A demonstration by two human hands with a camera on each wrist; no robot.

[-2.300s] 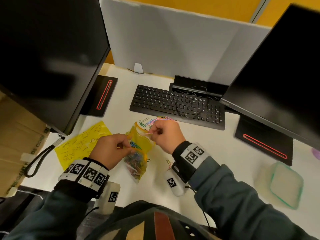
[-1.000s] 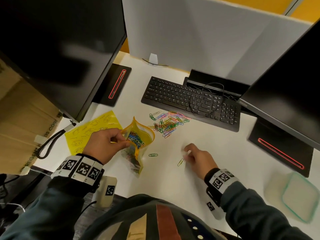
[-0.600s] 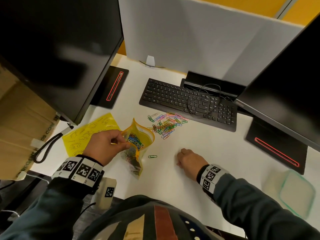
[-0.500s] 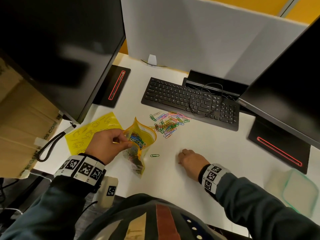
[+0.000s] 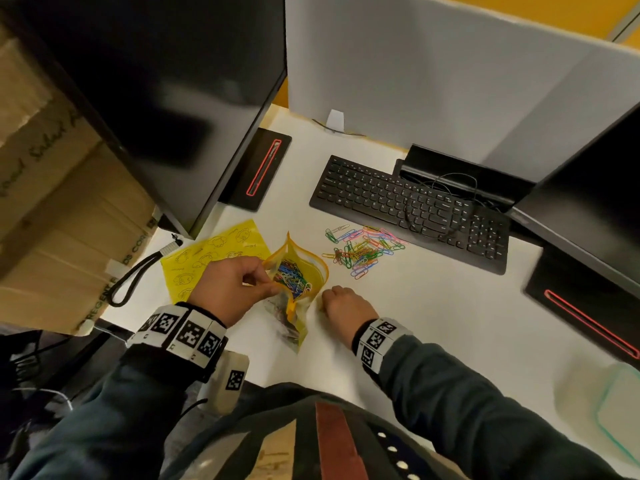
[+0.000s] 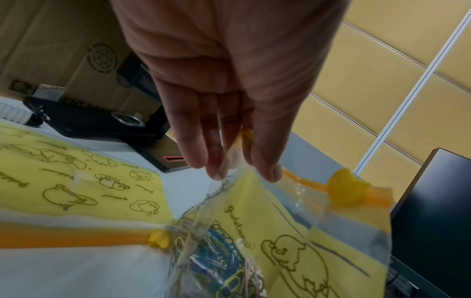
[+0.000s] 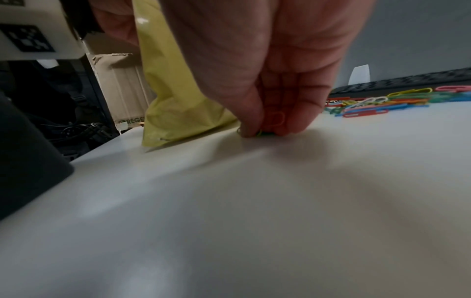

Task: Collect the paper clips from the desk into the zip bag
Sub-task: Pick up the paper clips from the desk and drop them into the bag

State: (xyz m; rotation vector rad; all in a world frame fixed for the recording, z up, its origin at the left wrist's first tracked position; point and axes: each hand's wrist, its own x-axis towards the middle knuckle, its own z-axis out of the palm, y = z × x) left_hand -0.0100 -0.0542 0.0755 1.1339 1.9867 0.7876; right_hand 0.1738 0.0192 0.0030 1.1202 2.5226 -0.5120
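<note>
The right hand (image 5: 346, 308) has slid left to the bag (image 5: 298, 271), pinching stray clips (image 7: 267, 129) off the desk (image 5: 433, 323); the left hand (image 5: 228, 289) pinches the bag mouth open, ready for them.

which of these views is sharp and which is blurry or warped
Head view: sharpest, paper clip pile crisp, monitor edges bowed by the wide angle. Left wrist view: zip bag soft. Right wrist view: blurriest, desk a smear under the right hand.

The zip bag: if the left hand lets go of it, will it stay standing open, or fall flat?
Probably it falls. The zip bag is thin film, hanging creased from the left hand pinching its rim. The clips inside likely weigh its bottom down, so it should slump rather than slide.
</note>
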